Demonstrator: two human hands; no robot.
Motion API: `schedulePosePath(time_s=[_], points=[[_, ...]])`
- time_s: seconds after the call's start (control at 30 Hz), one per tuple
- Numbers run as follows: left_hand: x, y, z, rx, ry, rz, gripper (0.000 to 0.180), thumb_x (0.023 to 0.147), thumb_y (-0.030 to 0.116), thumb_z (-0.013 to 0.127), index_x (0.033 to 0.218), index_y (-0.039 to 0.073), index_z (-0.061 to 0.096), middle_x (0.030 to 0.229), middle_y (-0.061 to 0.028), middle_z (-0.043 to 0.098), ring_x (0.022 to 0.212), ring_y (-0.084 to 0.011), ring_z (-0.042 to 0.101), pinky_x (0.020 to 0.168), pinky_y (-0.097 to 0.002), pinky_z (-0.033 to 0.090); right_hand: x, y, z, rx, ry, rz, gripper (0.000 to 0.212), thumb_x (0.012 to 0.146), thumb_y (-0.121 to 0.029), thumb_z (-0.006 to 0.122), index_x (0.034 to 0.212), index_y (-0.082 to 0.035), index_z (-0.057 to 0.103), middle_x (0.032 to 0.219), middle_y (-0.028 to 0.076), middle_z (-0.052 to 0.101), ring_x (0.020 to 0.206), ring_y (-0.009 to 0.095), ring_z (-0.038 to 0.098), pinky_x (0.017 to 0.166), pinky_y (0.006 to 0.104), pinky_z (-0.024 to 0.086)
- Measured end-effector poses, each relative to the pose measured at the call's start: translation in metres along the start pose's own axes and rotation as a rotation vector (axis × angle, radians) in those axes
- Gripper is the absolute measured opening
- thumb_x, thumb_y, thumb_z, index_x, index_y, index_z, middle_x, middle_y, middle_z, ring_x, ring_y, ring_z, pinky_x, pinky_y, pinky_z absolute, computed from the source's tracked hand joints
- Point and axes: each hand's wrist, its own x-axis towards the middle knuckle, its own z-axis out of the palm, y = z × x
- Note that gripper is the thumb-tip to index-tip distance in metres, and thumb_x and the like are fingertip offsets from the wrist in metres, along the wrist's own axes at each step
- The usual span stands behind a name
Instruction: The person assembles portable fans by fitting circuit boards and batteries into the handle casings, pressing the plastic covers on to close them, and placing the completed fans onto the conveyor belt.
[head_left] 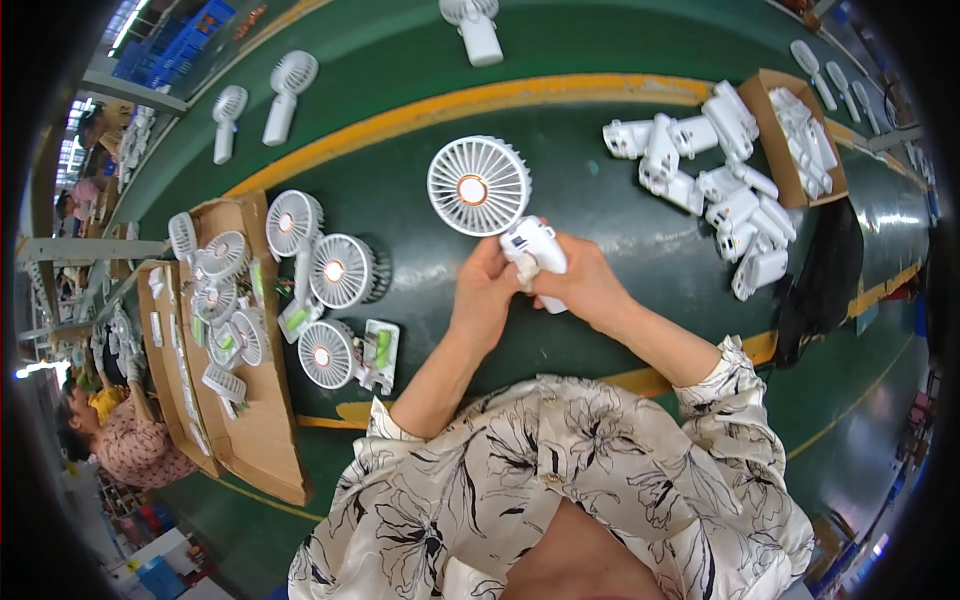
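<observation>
Both my hands are closed on a white handheld fan in front of me. Its round fan head (478, 185) has a grille with an orange-ringed centre and points away from me. The white handle (540, 245) lies between my fingers, and the head adjoins its upper end. My left hand (482, 285) pinches the handle from the left, thumb toward the middle. From the right, my right hand (590, 285) wraps round it. Something pale covers a fingertip between the hands. The handle's underside is hidden.
Several fans with open handles (341, 271) lie at left beside a cardboard tray (262, 400) holding more fans. White handle casings (735, 210) are heaped at right, near a cardboard box (838, 188) of white parts. Finished-looking fans (290, 97) rest on the green belt beyond. A co-worker (135, 435) sits far left.
</observation>
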Motion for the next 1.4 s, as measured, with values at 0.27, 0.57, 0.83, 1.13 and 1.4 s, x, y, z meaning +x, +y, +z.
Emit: schedulePosePath(time_s=[0.27, 0.57, 0.83, 1.13, 1.4], points=[[-0.031, 0.003, -0.014, 0.143, -0.124, -0.186, 0.036, 0.084, 0.007, 0.052, 0.119, 0.001, 0.047, 0.104, -0.012, 0.06, 0.097, -0.0163, 0.055, 0.086, -0.028, 0.041, 0.147, -0.066, -0.116, -1.003, 0.65, -0.443, 0.037, 0.072, -0.028, 0.058, 0.1, -0.005, 0.053, 0.08, 0.019, 0.061, 0.078, 0.037, 0.058, 0.069, 0.0433, 0.046], [-0.047, 0.007, -0.035, 0.22, -0.24, -0.224, 0.038, 0.083, 0.002, 0.05, 0.121, 0.003, 0.045, 0.106, -0.0089, 0.059, 0.094, -0.0094, 0.052, 0.081, -0.0236, 0.041, 0.249, -0.08, -0.13, -1.478, 1.074, -0.597, 0.046, 0.073, -0.033, 0.061, 0.108, -0.007, 0.047, 0.108, 0.018, 0.049, 0.096, 0.036, 0.052, 0.079, 0.0439, 0.044], [-0.059, 0.004, -0.031, 0.402, -0.472, -0.351, 0.037, 0.082, 0.005, 0.052, 0.117, -0.003, 0.046, 0.099, -0.0119, 0.061, 0.085, -0.0114, 0.056, 0.076, -0.0253, 0.045, 0.121, -0.024, 0.124, -0.95, -0.13, -1.032, 0.053, 0.069, -0.027, 0.06, 0.113, 0.001, 0.046, 0.112, 0.018, 0.047, 0.104, 0.034, 0.043, 0.085, 0.0433, 0.039], [-0.084, 0.01, -0.047, 0.595, -0.454, -0.203, 0.034, 0.078, 0.007, 0.054, 0.109, -0.004, 0.052, 0.089, -0.0119, 0.063, 0.077, -0.013, 0.058, 0.072, -0.0271, 0.046, 0.08, -0.021, 0.172, -1.064, -0.219, -0.524, 0.074, 0.057, -0.029, 0.067, 0.118, 0.003, 0.04, 0.101, 0.02, 0.052, 0.092, 0.034, 0.05, 0.077, 0.0409, 0.045], [-0.079, 0.017, -0.045, 0.683, -0.433, -0.172, 0.031, 0.075, 0.006, 0.055, 0.105, -0.002, 0.055, 0.084, -0.0116, 0.064, 0.072, -0.0142, 0.059, 0.069, -0.0266, 0.047, 0.022, -0.032, 0.092, -1.095, 0.066, -0.971, 0.062, 0.057, -0.007, 0.069, 0.114, -0.005, 0.045, 0.095, 0.009, 0.049, 0.082, 0.026, 0.053, 0.067, 0.0344, 0.046]])
